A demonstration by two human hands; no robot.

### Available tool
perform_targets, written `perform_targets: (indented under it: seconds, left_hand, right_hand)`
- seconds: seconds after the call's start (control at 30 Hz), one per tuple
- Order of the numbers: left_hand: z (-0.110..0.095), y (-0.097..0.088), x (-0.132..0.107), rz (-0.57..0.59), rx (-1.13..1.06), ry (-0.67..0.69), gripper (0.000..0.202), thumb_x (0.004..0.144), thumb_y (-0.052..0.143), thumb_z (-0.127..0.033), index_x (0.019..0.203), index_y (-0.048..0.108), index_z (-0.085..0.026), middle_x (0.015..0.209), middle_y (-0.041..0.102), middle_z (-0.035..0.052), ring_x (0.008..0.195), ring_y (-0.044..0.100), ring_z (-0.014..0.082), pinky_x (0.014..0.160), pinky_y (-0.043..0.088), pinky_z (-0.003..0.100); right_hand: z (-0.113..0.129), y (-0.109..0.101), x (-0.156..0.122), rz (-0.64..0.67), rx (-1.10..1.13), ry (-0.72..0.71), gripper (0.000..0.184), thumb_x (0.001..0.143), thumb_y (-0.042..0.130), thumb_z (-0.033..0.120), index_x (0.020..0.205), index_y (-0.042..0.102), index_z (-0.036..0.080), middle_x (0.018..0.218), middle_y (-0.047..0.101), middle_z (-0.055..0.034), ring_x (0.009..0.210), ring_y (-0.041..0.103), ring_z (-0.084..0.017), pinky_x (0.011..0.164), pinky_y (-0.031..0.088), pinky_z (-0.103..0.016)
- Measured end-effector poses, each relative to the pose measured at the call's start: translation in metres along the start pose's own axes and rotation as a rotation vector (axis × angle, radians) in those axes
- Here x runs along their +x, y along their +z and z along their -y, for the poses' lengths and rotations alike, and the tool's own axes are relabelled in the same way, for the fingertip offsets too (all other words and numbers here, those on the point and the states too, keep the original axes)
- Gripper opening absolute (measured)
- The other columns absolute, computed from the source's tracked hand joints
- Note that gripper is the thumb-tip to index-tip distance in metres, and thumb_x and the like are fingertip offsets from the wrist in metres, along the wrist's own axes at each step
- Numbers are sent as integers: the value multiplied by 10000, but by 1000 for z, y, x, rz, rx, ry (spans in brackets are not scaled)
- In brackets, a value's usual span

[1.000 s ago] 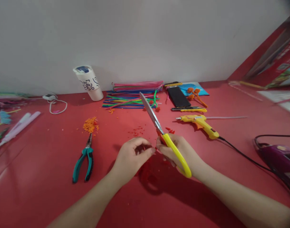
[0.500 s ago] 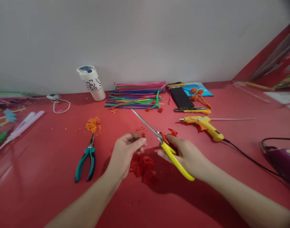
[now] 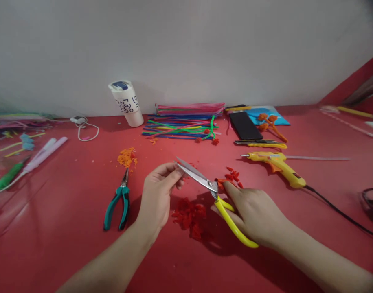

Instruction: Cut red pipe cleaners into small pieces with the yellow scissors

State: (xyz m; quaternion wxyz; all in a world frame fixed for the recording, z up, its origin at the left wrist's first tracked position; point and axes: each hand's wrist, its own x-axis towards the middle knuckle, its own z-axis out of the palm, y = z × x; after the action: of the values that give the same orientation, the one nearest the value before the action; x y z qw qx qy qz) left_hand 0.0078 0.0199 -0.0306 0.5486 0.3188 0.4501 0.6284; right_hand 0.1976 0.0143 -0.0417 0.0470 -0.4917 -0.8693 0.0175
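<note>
My right hand (image 3: 250, 211) grips a pair of scissors (image 3: 201, 179) with yellow and orange handles. Their blades are slightly parted and point up and left, the tips at the fingers of my left hand (image 3: 162, 191). That hand is closed in a pinch, thumb against fingers, on a small red piece that is mostly hidden. Below, between both hands, lies a loose pile of red fuzzy pieces (image 3: 189, 215) on the red table. Small pointed red bits (image 3: 233, 174) lie just beyond my right hand.
Teal pliers (image 3: 117, 207) and orange clippings (image 3: 127, 156) lie to the left. Pipe cleaners (image 3: 186, 122) and a white tumbler (image 3: 128, 106) are at the back. On the right are a phone (image 3: 245, 125), a utility knife (image 3: 266, 143) and a corded yellow glue gun (image 3: 278, 165).
The scissors have swung left and down, bringing their tips to my left fingers, and the blades now show apart. The view has shifted, so the table things appear slightly displaced.
</note>
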Motion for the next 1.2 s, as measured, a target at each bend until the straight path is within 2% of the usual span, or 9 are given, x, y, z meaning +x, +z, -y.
perform_targets:
  seconds: [0.23,0.57,1.03,1.2]
  left_hand:
    - [0,-1,-1,-2,15,11,36,664,616,-141,629,626,-147,550,572,-27,483,462,37,464,360,147]
    - [-2,0,-1,-41,16,-32,14,651,621,-151,660,628,-142,556,575,-21,490,468,49,481,369,168]
    - [-4,1,-2,-27,5,-31,20,657,623,-156,653,617,-137,548,564,-26,488,463,42,477,359,158]
    - [-5,0,-1,-28,21,-26,40,666,625,-174,654,615,-136,565,572,-21,494,460,40,481,358,155]
  right_hand:
    - [-2,2,0,-79,-59,-38,377,833,282,498,775,455,168,476,554,-26,405,512,-185,434,140,-258]
    - [-1,2,0,-44,-87,-32,335,834,293,454,827,461,164,460,551,-22,397,512,-184,431,127,-257]
    - [-2,5,-1,-95,-69,-52,348,847,252,457,758,443,180,424,534,-19,354,474,-161,432,120,-257]
    - [-1,5,1,-62,-59,-11,388,843,229,493,701,434,196,428,535,-31,359,477,-169,428,116,-258]
